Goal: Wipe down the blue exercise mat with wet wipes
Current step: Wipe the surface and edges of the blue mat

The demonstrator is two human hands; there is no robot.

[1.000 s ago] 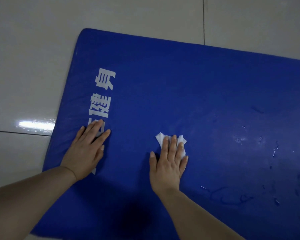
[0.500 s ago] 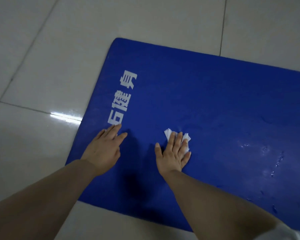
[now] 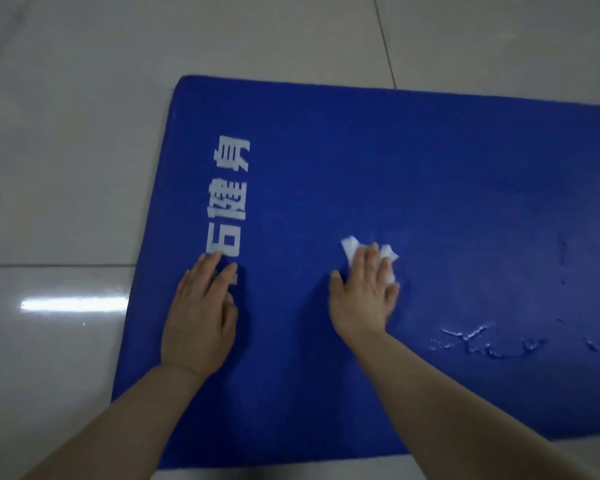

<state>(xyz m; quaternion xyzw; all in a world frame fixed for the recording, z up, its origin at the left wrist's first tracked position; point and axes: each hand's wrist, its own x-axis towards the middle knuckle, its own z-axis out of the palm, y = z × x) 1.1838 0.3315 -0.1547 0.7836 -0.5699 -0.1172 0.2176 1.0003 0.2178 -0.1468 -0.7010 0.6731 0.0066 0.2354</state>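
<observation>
Open mat (image 3: 395,161) lies beyond the wipe (image 3: 352,249); the left hand (image 3: 201,313) blocks the leftward path.

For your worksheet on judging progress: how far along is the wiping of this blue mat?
Done: wet streaks lie on the blue mat to the right. In hand: the right hand presses a white wipe flat mid-mat, while the left hand rests by the white lettering. Left: the lettered end and far strip look dry.
</observation>
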